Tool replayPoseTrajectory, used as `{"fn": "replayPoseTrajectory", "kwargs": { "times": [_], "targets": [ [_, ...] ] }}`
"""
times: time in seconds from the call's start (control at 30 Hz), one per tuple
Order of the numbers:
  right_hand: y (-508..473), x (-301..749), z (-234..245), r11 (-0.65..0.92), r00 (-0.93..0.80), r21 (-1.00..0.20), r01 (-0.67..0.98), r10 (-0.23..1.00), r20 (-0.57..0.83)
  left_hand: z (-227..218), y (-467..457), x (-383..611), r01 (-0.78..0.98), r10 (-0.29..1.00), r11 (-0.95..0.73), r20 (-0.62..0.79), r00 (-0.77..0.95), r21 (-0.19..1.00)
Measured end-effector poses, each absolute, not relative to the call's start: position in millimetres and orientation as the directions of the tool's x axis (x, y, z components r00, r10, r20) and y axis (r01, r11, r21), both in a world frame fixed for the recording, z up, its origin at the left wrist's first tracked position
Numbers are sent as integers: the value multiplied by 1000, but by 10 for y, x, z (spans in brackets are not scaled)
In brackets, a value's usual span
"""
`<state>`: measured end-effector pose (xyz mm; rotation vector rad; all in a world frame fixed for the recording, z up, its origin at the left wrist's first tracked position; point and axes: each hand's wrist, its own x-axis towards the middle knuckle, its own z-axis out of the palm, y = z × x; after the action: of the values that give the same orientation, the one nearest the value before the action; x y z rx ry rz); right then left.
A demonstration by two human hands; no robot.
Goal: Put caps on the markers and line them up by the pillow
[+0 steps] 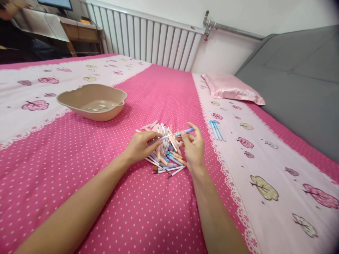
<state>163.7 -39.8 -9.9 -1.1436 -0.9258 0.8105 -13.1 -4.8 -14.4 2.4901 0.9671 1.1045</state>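
My left hand is closed around a slim pale pen piece, its thin white end pointing right. My right hand pinches a blue pen piece between the fingers, its near end close to the tip of the pale one. Whether the two ends touch, I cannot tell. Under both hands lies a loose pile of pen parts: white sticks with dark tips, and blue, peach, pink and lavender tubes. Just right of my right hand, several blue-topped pens lie side by side on the bedsheet.
A beige plastic basin with a few small white pieces inside stands at the left on the bed. A pink pillow rests by the grey headboard. Beyond are a radiator and, at far left, a person beside a desk.
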Motion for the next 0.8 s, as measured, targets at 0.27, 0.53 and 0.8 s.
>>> {"fn": "replayPoseTrajectory", "kwargs": {
  "times": [0.27, 0.53, 0.8],
  "targets": [
    [-381, 1614, -130, 243, 382, -968, -57, 902, 204, -155, -35, -131, 485, 655, -754, 559, 509, 442],
    [-391, 1594, -135, 252, 361, -966, -51, 907, 217, -156, -43, -126, 484, 652, -757, 559, 513, 439],
    [-401, 1586, -159, 250, 321, -968, -36, 920, 226, -157, -54, -128, 483, 640, -766, 573, 512, 424]
  ]
}}
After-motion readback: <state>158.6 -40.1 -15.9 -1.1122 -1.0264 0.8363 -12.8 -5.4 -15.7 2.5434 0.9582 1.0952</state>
